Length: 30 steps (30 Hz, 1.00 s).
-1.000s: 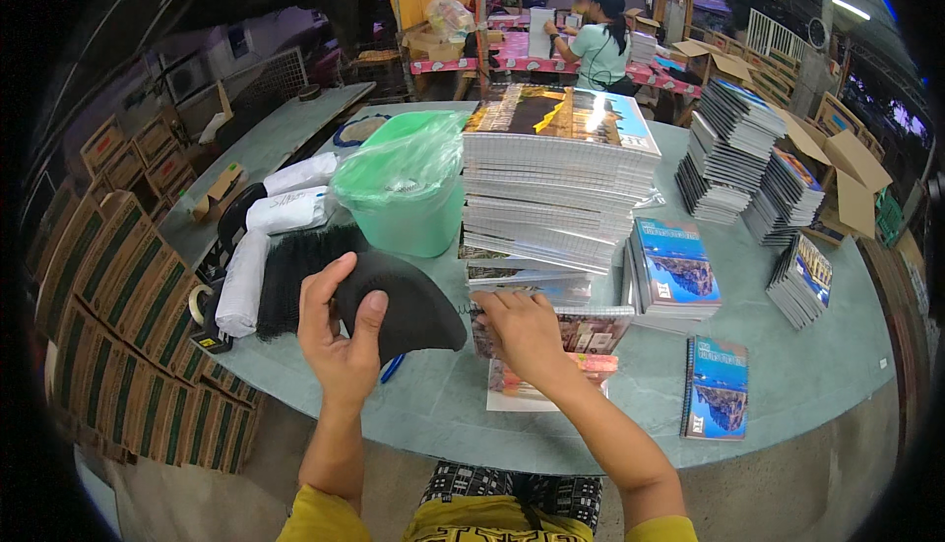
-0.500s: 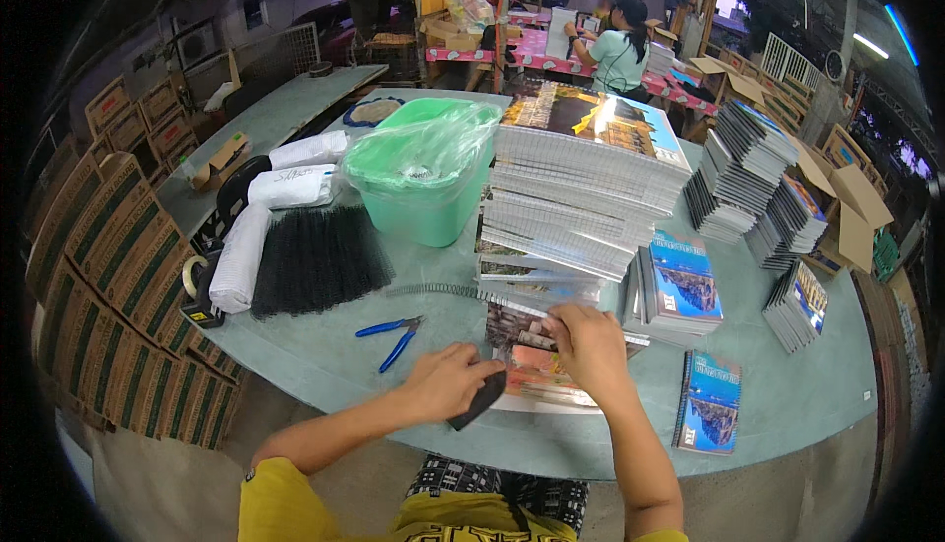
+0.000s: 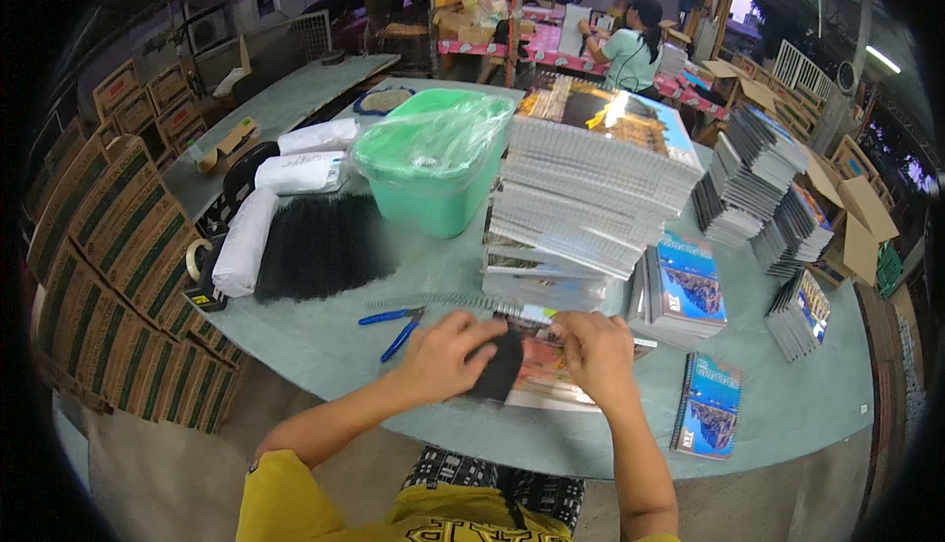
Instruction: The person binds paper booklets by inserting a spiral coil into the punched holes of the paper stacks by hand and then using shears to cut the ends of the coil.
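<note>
Working over the book [image 3: 551, 377] just beyond the table's near edge, I have both hands on it or close to it; my clock directions start from this book, with twelve straight ahead. My left hand [image 3: 448, 355], on its nine o'clock side, touches a black pad [image 3: 500, 370]; finger and thumb are bent with a small gap between, and blur means I cannot tell how firmly they hold. The pad overlaps the book's left part. My right hand [image 3: 598, 350] is at the far edge toward one o'clock, fingers curled and narrow, their tips by the coil [image 3: 423, 301]; I cannot tell whether they pinch it. The coil runs along that far edge and trails out toward ten o'clock.

Blue pliers [image 3: 399, 330] lie between nine and ten, near my left hand. The dark bristly bundle [image 3: 325, 247] and white rolls [image 3: 246, 247] are at ten, the green bin [image 3: 433, 197] at eleven, clear plastic [image 3: 463, 128] over its top. A tall stack [image 3: 591, 207] stands between twelve and one, just behind the book. Blue books [image 3: 689, 281] are piled at two, and a single blue one [image 3: 709, 404] lies between three and four. Far off, between twelve and one, a co-worker [image 3: 630, 55] is at a pink table [image 3: 551, 45].
</note>
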Available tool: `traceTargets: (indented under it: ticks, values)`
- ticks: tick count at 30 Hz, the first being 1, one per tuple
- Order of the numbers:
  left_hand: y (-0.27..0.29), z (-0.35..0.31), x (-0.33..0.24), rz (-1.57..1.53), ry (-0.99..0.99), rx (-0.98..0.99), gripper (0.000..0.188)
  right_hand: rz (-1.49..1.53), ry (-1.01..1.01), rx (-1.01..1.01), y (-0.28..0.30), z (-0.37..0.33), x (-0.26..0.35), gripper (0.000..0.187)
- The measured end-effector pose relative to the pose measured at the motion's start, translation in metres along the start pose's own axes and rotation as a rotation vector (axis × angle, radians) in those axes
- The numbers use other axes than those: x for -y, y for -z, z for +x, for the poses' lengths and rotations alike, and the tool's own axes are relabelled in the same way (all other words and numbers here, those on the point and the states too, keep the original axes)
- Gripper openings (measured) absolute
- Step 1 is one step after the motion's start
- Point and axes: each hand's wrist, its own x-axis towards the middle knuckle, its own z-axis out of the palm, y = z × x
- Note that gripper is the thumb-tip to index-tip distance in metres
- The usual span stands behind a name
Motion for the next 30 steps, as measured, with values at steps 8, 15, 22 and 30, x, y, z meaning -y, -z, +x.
traceTargets:
  ticks: [8,15,22,30]
  values:
    - [-0.033,-0.020,0.002,0.077,-0.007,0.377,0.034,-0.068,-0.024,0.058,0.001,-0.002,0.000,0.009]
    - [-0.042,-0.035,0.009,-0.030,0.125,0.549,0.032,-0.035,0.018,0.046,-0.033,0.019,0.032,0.019]
    - [0.027,0.030,-0.020,0.026,-0.072,-0.312,0.033,0.037,-0.087,0.061,-0.006,0.012,0.011,0.025]
    - [0.000,0.032,-0.010,0.018,-0.092,-0.370,0.034,0.093,-0.201,0.018,0.036,-0.022,-0.027,0.010]
